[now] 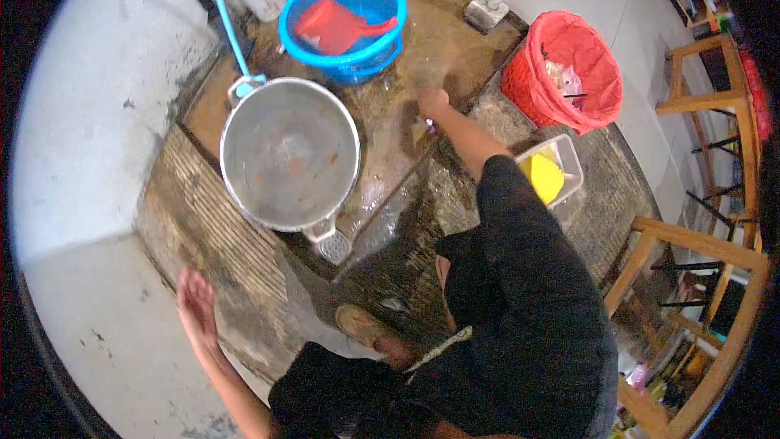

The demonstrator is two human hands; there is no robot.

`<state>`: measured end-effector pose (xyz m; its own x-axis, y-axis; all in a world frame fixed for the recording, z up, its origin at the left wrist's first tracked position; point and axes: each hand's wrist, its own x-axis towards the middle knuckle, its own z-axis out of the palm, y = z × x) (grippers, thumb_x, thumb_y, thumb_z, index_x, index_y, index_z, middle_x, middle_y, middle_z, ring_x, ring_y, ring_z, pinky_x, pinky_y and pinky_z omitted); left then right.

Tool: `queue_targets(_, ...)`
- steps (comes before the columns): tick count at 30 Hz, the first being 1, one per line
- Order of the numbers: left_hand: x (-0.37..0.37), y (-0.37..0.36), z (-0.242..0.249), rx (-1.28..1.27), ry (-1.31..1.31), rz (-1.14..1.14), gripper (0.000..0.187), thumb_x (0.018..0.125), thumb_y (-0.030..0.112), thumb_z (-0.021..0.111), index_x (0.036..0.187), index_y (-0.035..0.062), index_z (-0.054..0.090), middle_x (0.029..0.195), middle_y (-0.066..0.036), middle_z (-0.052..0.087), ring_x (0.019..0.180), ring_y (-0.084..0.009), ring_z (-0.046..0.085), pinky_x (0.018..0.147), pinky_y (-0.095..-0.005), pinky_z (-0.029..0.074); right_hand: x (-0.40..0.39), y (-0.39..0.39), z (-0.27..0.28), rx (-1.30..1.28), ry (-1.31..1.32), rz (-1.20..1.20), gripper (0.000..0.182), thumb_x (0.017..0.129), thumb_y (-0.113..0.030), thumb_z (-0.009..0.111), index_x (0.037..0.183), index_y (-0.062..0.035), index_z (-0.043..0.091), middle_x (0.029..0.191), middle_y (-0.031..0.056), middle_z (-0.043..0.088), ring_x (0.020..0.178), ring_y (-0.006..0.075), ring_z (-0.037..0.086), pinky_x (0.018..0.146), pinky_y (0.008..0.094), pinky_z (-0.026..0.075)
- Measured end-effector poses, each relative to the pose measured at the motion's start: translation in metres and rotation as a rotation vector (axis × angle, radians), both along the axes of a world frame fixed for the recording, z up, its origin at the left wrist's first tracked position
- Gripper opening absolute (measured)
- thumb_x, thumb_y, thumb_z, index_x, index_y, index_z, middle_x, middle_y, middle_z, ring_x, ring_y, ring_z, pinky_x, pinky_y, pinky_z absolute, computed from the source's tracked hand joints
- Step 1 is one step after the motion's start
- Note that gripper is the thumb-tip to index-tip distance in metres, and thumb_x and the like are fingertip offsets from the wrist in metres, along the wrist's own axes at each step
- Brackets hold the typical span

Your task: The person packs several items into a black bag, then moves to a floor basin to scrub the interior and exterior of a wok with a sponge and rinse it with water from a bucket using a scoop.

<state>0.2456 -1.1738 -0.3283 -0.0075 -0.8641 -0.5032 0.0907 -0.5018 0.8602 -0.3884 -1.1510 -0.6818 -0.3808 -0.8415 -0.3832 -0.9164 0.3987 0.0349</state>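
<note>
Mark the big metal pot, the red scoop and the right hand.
big metal pot (289, 154), head view, on its inner bottom.
red scoop (333, 26), head view, on its bowl, inside the blue tub.
right hand (432, 102), head view, on its back.

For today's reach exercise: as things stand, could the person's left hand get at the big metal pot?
Probably yes. The left hand is open and empty, and only bare wet floor lies between it and the metal pot.

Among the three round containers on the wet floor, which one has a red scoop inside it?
The blue bucket, beyond the large metal pot. The pot holds no scoop, and the red bin holds only rubbish.
</note>
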Motion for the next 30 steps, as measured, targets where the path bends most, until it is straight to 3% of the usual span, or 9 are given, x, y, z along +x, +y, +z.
queue_targets(1,0.01,0.015,0.006,-0.01,0.036,-0.051,0.045,0.094,0.029,0.047,0.134,0.0085,0.041,0.114,-0.007,0.052,0.105,-0.0154,0.051,0.088,-0.0302,0.044,0.005,0.004,-0.004,-0.091,-0.027,-0.175,0.019,0.074,-0.023,0.06,0.082,-0.0088,0.069,0.091,0.0076,0.069,0.086,0.0221,0.066,0.063,0.038,0.052)
queue_targets(3,0.025,0.041,0.008,0.05,0.145,-0.026,0.045,0.093,0.029,0.049,0.133,0.0082,0.042,0.109,-0.006,0.055,0.097,-0.0146,0.054,0.084,-0.0303,0.046,0.024,0.008,0.01,0.006,-0.036,-0.238,0.018,0.078,-0.021,0.058,0.085,-0.0102,0.07,0.094,0.0072,0.068,0.09,0.0212,0.065,0.066,0.0374,0.052)
queue_targets(5,0.015,0.057,0.013,0.086,0.104,0.048,0.045,0.093,0.028,0.049,0.132,0.0071,0.041,0.104,-0.004,0.058,0.092,-0.0148,0.057,0.081,-0.0303,0.047,0.03,0.011,-0.016,-0.185,0.124,-0.292,0.019,0.078,-0.023,0.061,0.089,-0.0097,0.071,0.099,0.0092,0.067,0.095,0.022,0.064,0.071,0.0366,0.052)
queue_targets(9,0.016,0.06,-0.003,0.069,0.18,0.056,0.045,0.093,0.029,0.048,0.131,0.0073,0.041,0.107,-0.005,0.06,0.092,-0.0148,0.058,0.08,-0.0306,0.049,0.015,0.004,-0.005,-0.011,-0.143,-0.216,0.022,0.077,-0.023,0.064,0.093,-0.0082,0.069,0.104,0.0113,0.065,0.099,0.0242,0.062,0.076,0.0381,0.053)
queue_targets(14,0.007,0.048,-0.006,0.045,0.259,0.018,0.047,0.091,0.03,0.052,0.131,0.0082,0.041,0.106,-0.004,0.061,0.092,-0.0143,0.058,0.081,-0.0305,0.049,0.015,0.007,0.008,-0.002,-0.093,-0.16,0.02,0.075,-0.018,0.063,0.091,-0.0076,0.07,0.098,0.013,0.067,0.094,0.0261,0.064,0.077,0.0373,0.053)
queue_targets(17,-0.003,0.042,-0.01,0.073,0.25,-0.001,0.048,0.09,0.03,0.054,0.131,0.0084,0.042,0.105,-0.003,0.061,0.093,-0.0143,0.058,0.081,-0.0307,0.049,-0.01,-0.002,-0.077,-0.044,-0.111,-0.264,0.018,0.073,-0.017,0.064,0.087,-0.008,0.071,0.094,0.0127,0.067,0.088,0.0263,0.066,0.074,0.0362,0.054)
queue_targets(26,-0.018,0.037,-0.012,0.068,0.14,0.011,0.04,0.093,0.03,0.048,0.124,0.0062,0.045,0.098,-0.004,0.06,0.085,-0.0145,0.059,0.077,-0.0288,0.05,-0.003,0.013,-0.026,-0.026,-0.06,-0.113,0.02,0.071,-0.018,0.068,0.085,-0.0044,0.069,0.09,0.0158,0.066,0.092,0.0265,0.064,0.078,0.0347,0.052)
queue_targets(28,-0.026,0.036,-0.011,0.078,0.109,0.04,0.036,0.094,0.03,0.046,0.121,0.0061,0.047,0.094,-0.004,0.06,0.083,-0.014,0.059,0.075,-0.0285,0.049,-0.023,0.007,-0.097,-0.088,0.064,-0.151,0.023,0.07,-0.021,0.072,0.087,-0.0058,0.07,0.09,0.0157,0.067,0.091,0.0272,0.064,0.08,0.0362,0.052)
queue_targets(30,-0.029,0.034,-0.011,0.079,0.078,0.017,0.033,0.094,0.028,0.045,0.118,0.0062,0.048,0.092,-0.004,0.059,0.082,-0.0135,0.058,0.075,-0.028,0.048,0.001,0.01,-0.032,-0.053,-0.001,-0.168,0.023,0.072,-0.022,0.071,0.089,-0.0071,0.07,0.092,0.0138,0.067,0.092,0.0256,0.064,0.079,0.0366,0.053)
